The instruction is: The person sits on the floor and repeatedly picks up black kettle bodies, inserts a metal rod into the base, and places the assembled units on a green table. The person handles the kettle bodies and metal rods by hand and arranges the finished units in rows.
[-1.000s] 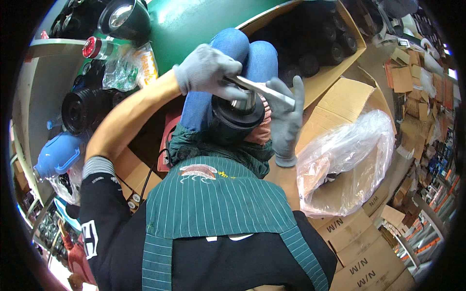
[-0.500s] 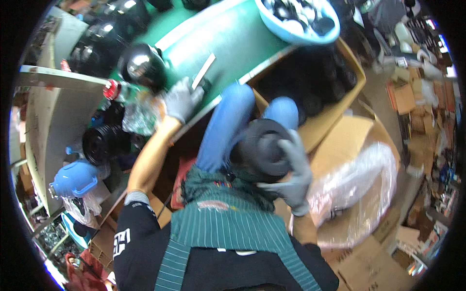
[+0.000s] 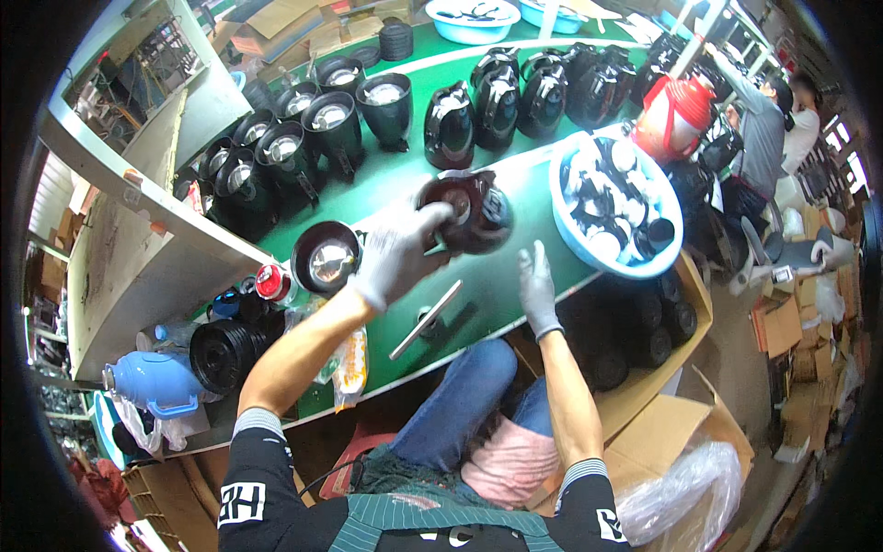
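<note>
Left hand [image 3: 395, 253] is gripping a dark jug [image 3: 480, 216], right hand [image 3: 536, 283] is hovering empty, unclenched; finished-looking jugs [image 3: 541, 99] are lining the counter [image 3: 492, 294], open-topped bodies [image 3: 333, 138] seemingly awaiting work.

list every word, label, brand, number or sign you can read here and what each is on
I won't copy wording, only say where it stands:
Left sleeve: large white letters, clear.
Right sleeve: white print, only partly in sight.
Shirt front: white marks, partly hidden, unreadable.
Wrapper: print too small to read.
</note>
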`<state>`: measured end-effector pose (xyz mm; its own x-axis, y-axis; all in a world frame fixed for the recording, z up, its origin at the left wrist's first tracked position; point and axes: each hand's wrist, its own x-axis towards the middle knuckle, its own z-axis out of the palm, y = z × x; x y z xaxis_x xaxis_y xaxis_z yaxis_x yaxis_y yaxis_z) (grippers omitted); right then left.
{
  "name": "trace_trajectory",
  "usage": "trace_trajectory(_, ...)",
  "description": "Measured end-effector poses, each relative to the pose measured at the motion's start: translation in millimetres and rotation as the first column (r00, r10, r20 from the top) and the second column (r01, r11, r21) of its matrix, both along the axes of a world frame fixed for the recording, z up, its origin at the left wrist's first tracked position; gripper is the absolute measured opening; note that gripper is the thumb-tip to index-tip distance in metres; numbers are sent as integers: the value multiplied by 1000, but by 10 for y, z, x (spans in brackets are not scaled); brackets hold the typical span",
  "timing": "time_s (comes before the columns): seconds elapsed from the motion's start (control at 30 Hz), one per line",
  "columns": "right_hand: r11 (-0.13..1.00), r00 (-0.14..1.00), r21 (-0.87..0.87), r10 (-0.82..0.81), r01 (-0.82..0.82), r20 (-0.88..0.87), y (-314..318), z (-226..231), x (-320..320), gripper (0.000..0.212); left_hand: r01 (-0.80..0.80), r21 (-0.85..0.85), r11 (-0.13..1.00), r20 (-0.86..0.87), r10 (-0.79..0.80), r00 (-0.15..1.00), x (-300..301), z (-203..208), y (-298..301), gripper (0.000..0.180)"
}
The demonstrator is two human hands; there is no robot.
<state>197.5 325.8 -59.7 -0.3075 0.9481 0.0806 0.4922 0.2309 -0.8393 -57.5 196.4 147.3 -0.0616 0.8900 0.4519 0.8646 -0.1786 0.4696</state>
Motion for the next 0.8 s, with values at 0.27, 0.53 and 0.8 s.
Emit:
trace_trajectory(0.27,940,725,323,-145,-111,674,-126,-380,-192,91,-334,-143,932,-133,317,939,-764,-670,1535,63)
trace_trajectory(0.53,951,733,289,-118,-111,670,-117,-270,-229,90,-491,-124,862,-258,450,855,-1036,-795,2517,70)
trace_trajectory(0.8,951,747,302,-151,-69,647,-111,-308,-237,89,-605,67,793,-513,548,661,-2120,-834,2426,36)
